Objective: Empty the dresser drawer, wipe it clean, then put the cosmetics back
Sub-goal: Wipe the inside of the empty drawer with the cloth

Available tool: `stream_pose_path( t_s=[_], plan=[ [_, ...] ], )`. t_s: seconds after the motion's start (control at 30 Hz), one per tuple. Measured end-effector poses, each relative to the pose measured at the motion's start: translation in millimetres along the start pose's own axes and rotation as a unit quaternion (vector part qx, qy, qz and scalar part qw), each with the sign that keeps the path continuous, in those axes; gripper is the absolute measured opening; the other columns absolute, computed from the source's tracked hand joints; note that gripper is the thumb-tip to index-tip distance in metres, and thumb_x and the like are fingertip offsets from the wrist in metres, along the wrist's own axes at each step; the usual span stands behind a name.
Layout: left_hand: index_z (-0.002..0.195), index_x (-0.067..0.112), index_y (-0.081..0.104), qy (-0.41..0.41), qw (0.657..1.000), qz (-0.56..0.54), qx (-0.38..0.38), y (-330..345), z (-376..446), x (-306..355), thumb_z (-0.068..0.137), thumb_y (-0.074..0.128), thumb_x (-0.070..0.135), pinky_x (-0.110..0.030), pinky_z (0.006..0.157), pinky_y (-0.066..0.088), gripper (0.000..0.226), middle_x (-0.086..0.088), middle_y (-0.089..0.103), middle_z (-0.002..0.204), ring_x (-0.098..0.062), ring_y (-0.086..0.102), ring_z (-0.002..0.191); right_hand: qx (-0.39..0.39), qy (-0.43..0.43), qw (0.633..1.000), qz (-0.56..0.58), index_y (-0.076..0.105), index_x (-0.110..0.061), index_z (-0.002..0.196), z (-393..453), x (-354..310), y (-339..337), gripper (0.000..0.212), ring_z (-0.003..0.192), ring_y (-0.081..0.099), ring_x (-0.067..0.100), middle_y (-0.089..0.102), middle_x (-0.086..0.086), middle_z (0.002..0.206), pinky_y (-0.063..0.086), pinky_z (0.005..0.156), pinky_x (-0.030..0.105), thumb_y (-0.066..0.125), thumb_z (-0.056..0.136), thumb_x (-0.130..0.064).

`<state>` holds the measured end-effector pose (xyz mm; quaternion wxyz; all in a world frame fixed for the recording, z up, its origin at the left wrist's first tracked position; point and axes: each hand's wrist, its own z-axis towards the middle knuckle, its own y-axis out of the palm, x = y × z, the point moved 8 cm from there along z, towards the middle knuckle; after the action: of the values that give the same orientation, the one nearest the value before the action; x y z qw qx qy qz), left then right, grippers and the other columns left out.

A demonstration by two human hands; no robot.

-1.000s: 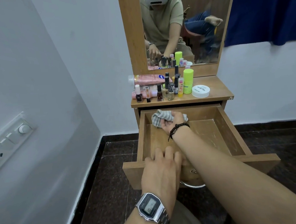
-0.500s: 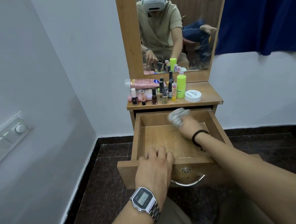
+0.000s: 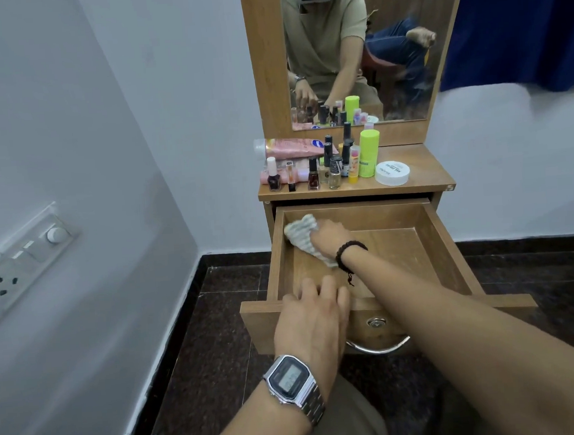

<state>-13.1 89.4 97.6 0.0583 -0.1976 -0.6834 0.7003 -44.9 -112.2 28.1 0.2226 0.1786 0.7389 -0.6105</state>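
The wooden drawer (image 3: 447, 240) is pulled out, with only a cloth inside. My right hand (image 3: 329, 238) presses a striped grey-white cloth (image 3: 302, 236) against the drawer's back left corner. My left hand (image 3: 315, 320) grips the drawer's front edge, fingers curled over it. On the dresser top (image 3: 422, 177) stand the cosmetics: a lime green bottle (image 3: 369, 153), a white round jar (image 3: 392, 173), a pink tube (image 3: 287, 147) lying flat, and several small nail polish bottles (image 3: 313, 174).
A mirror (image 3: 358, 49) rises behind the dresser top. A white wall with a switch panel (image 3: 20, 259) is close on the left. Dark tiled floor (image 3: 229, 282) surrounds the dresser. A blue curtain (image 3: 520, 21) hangs at the upper right. The metal handle (image 3: 379, 346) hangs below the drawer front.
My right hand swept the cloth from the drawer's back left to its back middle-right and back to the left corner. My left hand stayed on the front edge.
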Motion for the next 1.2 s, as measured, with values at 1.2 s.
stream_pose_path(
  t_s=[1.2],
  plan=[
    [0.128,0.004,0.033,-0.023,0.998,0.013,-0.054,9,1,9,0.100,0.034,0.011,-0.037,0.070,0.045,0.029,-0.016,0.032,0.128,-0.033,0.038,0.116,-0.321,-0.078,0.907,0.262,0.052,0.001,0.121,-44,-13,56,0.048,0.102,0.064,0.029,0.064,0.022,0.117,0.047,0.101,0.049,0.071,0.078,-0.007]
  ],
)
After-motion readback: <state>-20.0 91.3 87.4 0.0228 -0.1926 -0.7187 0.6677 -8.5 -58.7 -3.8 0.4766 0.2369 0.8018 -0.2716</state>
